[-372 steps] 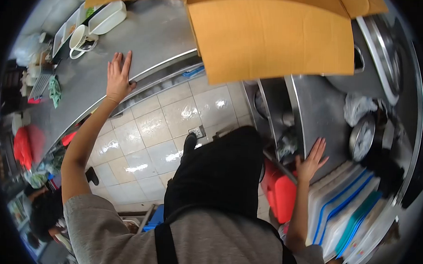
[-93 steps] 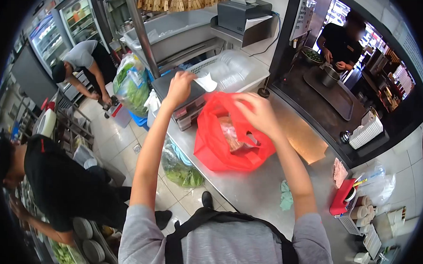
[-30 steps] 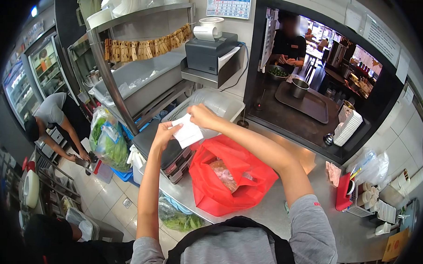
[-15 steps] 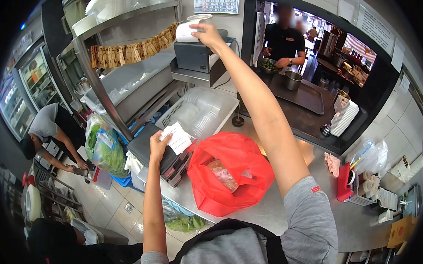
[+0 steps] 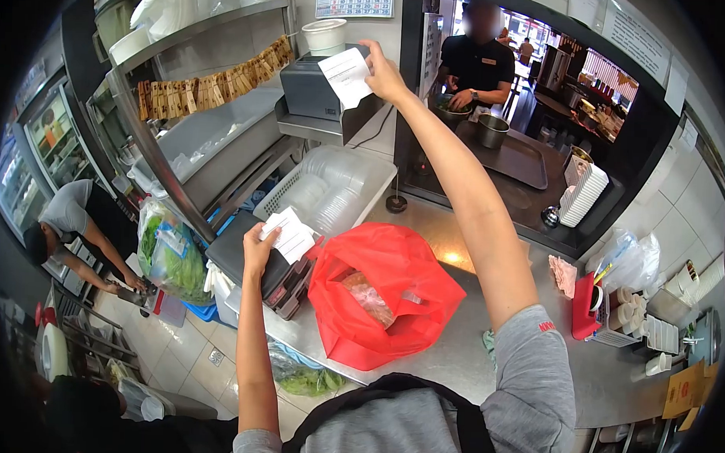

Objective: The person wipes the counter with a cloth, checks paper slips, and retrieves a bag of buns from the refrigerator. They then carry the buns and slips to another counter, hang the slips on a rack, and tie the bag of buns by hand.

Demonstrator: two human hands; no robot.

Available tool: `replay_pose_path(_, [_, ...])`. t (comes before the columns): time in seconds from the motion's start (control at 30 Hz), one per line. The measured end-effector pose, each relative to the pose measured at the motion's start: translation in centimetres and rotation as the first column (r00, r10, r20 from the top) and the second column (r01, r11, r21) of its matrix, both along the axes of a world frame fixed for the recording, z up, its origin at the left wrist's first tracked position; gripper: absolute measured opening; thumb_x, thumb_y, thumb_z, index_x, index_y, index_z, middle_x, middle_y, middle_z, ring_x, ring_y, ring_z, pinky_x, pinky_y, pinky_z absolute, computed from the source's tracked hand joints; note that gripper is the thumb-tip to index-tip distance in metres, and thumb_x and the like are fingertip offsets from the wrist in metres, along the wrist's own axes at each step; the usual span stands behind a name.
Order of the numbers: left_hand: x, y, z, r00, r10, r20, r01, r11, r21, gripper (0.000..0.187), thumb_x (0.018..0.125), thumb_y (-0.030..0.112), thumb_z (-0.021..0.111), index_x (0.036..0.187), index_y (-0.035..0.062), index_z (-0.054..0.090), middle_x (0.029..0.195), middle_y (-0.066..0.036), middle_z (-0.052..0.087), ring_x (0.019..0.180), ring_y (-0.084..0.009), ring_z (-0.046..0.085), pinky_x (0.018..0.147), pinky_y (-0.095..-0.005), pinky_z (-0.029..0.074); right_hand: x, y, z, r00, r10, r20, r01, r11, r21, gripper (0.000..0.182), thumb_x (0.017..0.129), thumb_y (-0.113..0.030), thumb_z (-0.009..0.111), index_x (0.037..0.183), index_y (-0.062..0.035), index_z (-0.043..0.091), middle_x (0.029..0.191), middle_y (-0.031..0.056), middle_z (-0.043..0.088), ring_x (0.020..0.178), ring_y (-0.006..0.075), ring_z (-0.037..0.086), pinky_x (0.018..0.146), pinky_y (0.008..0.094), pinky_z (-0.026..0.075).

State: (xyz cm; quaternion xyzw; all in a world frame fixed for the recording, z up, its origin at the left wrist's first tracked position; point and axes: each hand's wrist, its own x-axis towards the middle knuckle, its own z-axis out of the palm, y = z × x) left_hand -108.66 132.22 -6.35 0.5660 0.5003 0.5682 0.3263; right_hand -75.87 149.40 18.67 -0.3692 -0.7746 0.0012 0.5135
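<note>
best torn off cleanly by keeping right hand (image 5: pixel 384 71) pinched on the white paper slip (image 5: pixel 345 76) hanging from the grey receipt printer (image 5: pixel 311 87) on its shelf, left hand (image 5: pixel 258 251) gripping other white printed slips (image 5: pixel 290 234) low beside the red plastic bag (image 5: pixel 380 303).

**What I am wearing at the counter**

I am wearing a grey short-sleeved T-shirt, its sleeves ending above my elbows and leaving both forearms bare. Small red lettering is showing on the right sleeve, too small to read. A black apron is sitting over the shirt, its dark straps crossing my shoulders and curving down to a rounded bib at my chest. My left hand (image 5: pixel 257 245) and right hand (image 5: pixel 383 70) are both bare, without gloves.
</note>
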Motion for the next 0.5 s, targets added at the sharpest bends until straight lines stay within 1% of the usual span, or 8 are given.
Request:
replay_pose_path(0.1, [0.0, -0.2, 0.1, 1.0, -0.003, 0.002, 0.003, 1.0, -0.009, 0.016, 0.079, 0.01, 0.069, 0.084, -0.0041, 0.061, 0.074, -0.004, 0.063, 0.067, -0.0076, 0.055, 0.061, -0.023, 0.044, -0.3, -0.1, 0.4, 0.996, -0.092, 0.015, 0.09, 0.993, 0.08, 0.07, 0.068, 0.009, 0.051, 0.13, -0.0165, 0.031, 0.083, 0.0114, 0.056, 0.079, 0.0285, 0.061, 0.07, 0.0378, 0.046])
replay_pose_path(0.2, [0.0, -0.2, 0.2, 1.0, -0.013, 0.028, 0.013, 1.0, -0.019, 0.015, 0.079, 0.009, 0.069, 0.082, -0.003, 0.061, 0.074, -0.003, 0.062, 0.067, -0.0071, 0.054, 0.062, -0.0224, 0.044, -0.3, 1.6, -0.2, 0.985, -0.171, 0.01, 0.166, 0.965, 0.202, 0.062, 0.07, 0.007, 0.052, 0.127, -0.0132, 0.038, 0.085, 0.0119, 0.057, 0.081, 0.0301, 0.061, 0.071, 0.0392, 0.046])
replay_pose_path(0.3, [-0.2, 0.0, 0.0, 0.998, -0.028, 0.062, 0.03, 0.999, -0.022, 0.013, 0.08, 0.009, 0.068, 0.081, -0.0017, 0.061, 0.074, -0.002, 0.062, 0.067, -0.0064, 0.053, 0.062, -0.0216, 0.043, -0.1, 3.8, -0.4, 0.984, -0.057, -0.168, 0.099, 0.961, 0.258, 0.047, 0.071, 0.005, 0.055, 0.116, -0.0078, 0.049, 0.085, 0.0127, 0.06, 0.08, 0.0269, 0.063, 0.072, 0.0354, 0.047])
replay_pose_path(0.33, [-0.1, -0.1, 0.1, 0.997, -0.027, 0.066, 0.029, 0.999, -0.025, 0.013, 0.08, 0.009, 0.068, 0.08, -0.0013, 0.061, 0.073, -0.002, 0.061, 0.067, -0.0063, 0.053, 0.062, -0.0214, 0.043, -0.2, 0.9, 1.1, 0.968, -0.042, -0.246, 0.062, 0.995, 0.077, 0.036, 0.069, 0.006, 0.056, 0.103, -0.0034, 0.059, 0.088, 0.0157, 0.065, 0.082, 0.0289, 0.065, 0.074, 0.0343, 0.049])
replay_pose_path(0.43, [0.1, -0.3, 0.4, 0.997, -0.03, 0.077, 0.032, 0.999, -0.032, 0.013, 0.08, 0.009, 0.068, 0.08, -0.0009, 0.061, 0.073, -0.002, 0.061, 0.067, -0.0061, 0.053, 0.062, -0.0214, 0.043, 0.8, -0.6, 2.0, 0.961, 0.076, -0.265, -0.094, 0.994, -0.057, 0.035, 0.068, 0.007, 0.057, 0.102, -0.0008, 0.062, 0.082, 0.0093, 0.066, 0.078, 0.0151, 0.063, 0.071, 0.0266, 0.048])
replay_pose_path(0.47, [0.1, -0.3, 0.4, 0.996, -0.031, 0.08, 0.034, 0.999, -0.035, 0.013, 0.08, 0.009, 0.068, 0.08, -0.0009, 0.061, 0.073, -0.002, 0.061, 0.067, -0.0061, 0.053, 0.061, -0.0214, 0.043, 0.9, -0.6, 2.1, 0.902, 0.266, -0.339, -0.306, 0.949, -0.07, 0.036, 0.069, 0.008, 0.057, 0.104, 0.0015, 0.062, 0.085, 0.0041, 0.065, 0.079, 0.009, 0.06, 0.07, 0.0234, 0.048])
replay_pose_path(0.5, [0.1, -0.2, 0.2, 0.996, -0.036, 0.077, 0.039, 0.999, -0.037, 0.013, 0.08, 0.009, 0.068, 0.079, -0.0009, 0.061, 0.073, -0.002, 0.062, 0.066, -0.006, 0.053, 0.061, -0.0215, 0.043, 1.3, -0.9, 2.0, 0.861, 0.327, -0.389, -0.395, 0.912, -0.11, 0.035, 0.07, 0.01, 0.056, 0.104, 0.0025, 0.062, 0.09, 0.0045, 0.065, 0.082, 0.0116, 0.061, 0.072, 0.0244, 0.048])
